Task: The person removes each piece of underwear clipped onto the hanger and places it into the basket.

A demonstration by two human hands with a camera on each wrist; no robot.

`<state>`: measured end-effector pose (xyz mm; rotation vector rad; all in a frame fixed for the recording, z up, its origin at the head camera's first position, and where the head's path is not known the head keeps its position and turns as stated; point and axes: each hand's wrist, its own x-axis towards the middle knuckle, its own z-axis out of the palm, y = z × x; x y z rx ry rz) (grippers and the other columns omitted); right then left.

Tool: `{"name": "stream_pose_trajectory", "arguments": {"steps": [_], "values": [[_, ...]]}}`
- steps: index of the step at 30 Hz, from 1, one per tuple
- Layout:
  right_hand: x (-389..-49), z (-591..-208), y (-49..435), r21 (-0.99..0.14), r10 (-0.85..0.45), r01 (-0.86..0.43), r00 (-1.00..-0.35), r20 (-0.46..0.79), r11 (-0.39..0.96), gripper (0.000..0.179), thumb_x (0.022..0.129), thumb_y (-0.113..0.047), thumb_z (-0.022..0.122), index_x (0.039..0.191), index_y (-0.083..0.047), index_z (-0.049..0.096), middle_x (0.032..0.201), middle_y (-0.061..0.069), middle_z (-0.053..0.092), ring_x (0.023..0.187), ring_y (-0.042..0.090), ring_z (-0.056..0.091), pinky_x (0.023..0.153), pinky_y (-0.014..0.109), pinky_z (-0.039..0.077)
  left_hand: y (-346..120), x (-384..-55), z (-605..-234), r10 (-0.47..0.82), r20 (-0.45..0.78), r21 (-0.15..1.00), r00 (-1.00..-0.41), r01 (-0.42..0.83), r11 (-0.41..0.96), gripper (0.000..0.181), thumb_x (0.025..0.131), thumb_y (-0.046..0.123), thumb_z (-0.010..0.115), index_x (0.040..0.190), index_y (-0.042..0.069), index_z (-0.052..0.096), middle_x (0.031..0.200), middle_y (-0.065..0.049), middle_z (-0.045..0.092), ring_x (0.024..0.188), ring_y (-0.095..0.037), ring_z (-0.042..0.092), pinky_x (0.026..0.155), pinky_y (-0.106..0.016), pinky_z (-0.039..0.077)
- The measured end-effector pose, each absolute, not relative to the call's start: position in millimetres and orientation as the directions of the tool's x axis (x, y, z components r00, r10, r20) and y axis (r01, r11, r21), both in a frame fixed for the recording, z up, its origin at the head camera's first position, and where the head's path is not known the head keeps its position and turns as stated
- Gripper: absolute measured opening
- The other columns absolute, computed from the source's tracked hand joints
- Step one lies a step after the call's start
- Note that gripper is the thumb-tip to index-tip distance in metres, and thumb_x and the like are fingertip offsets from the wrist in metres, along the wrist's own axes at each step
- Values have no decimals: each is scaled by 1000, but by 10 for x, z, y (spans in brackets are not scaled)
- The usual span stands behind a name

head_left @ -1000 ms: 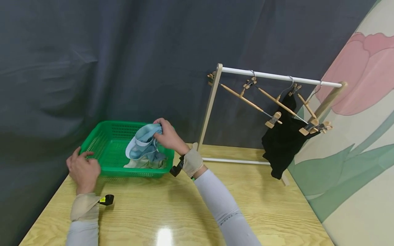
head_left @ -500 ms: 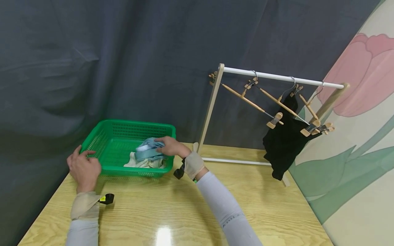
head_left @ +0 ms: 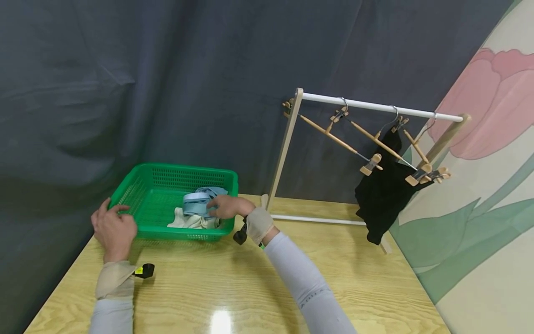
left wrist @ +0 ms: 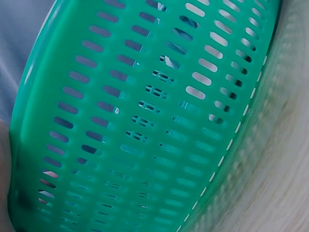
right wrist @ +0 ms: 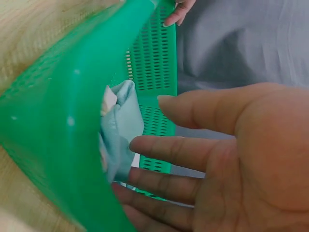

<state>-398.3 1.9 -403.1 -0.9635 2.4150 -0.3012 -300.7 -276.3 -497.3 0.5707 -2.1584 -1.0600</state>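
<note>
One black garment [head_left: 384, 199] is hanging right of the right hand [head_left: 227, 206], while blue cloth [head_left: 195, 204] and white cloth [head_left: 187, 221] are sitting unhung in the basket [head_left: 167, 233], left hand [head_left: 114, 229] gripping its rim, right one touching blue straight-fingered, holding nothing.

The basket [head_left: 179, 233] is green, the cloth [head_left: 194, 204] blue.

The basket [head_left: 167, 232] is smooth plastic, glossy along its rim and pierced with slots. The blue cloth [head_left: 193, 207] looks soft and smooth; the white cloth [head_left: 187, 221] is crumpled and matt. The table [head_left: 183, 283] has a shiny wood-grain top. The rack [head_left: 284, 150] pairs matt wooden posts with a smooth white bar [head_left: 367, 105]. Wooden hangers [head_left: 327, 133] have metal hooks [head_left: 397, 112]. The curtain [head_left: 196, 93] is matt, creased cloth.
</note>
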Motion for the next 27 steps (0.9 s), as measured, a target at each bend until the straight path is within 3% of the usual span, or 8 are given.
{"name": "stream_pose_trajectory", "arguments": {"steps": [2,7,13,20,22,27], "values": [[-3948,-4036,50,-384,-694,-578,-613,-377,720,48,109,-27,48,154,-10,45,160,7,43,149,23,38,113,34,41,-2754,-3000,-4982,-626,358,813,-693,-98,573,49,87,1,31,112,-7,73,159,-15,41,144,-46,32,100,-77,31],[-3863,-4038,189,-457,-730,-583,-625,-276,672,49,109,-26,47,154,-7,44,152,14,50,142,28,45,113,36,40,-2749,-3000,-4999,-623,358,813,-695,-97,574,48,86,3,33,111,-6,73,159,-15,42,144,-45,33,99,-78,30],[-3695,-4091,427,-463,-716,-615,-695,-66,639,52,110,-30,47,153,-3,43,160,15,39,153,32,27,122,46,29,-2777,-3020,-4967,-627,376,814,-682,-80,575,48,85,3,34,109,-8,73,158,-15,44,143,-45,34,98,-78,31],[-3386,-4310,796,-463,-641,-594,-765,70,658,51,108,-31,51,151,-5,47,160,19,36,149,36,31,119,52,33,-2785,-3046,-4951,-619,361,819,-698,-79,568,45,90,8,37,112,-8,72,159,-16,42,145,-45,31,101,-77,30],[-3309,-4381,927,-481,-617,-575,-782,86,662,49,108,-29,53,150,-6,48,160,20,35,150,37,30,118,54,32,-2806,-3032,-4943,-607,359,816,-709,-77,573,45,91,10,37,114,-10,71,159,-18,41,145,-47,30,106,-76,27],[-3186,-4540,1340,-508,-550,-515,-830,94,691,43,106,-24,56,144,-4,55,157,22,38,148,40,32,117,57,33,-2812,-3021,-4915,-539,418,765,-731,-37,643,43,94,12,39,109,-15,68,151,-33,43,145,-53,26,118,-71,5]]}}
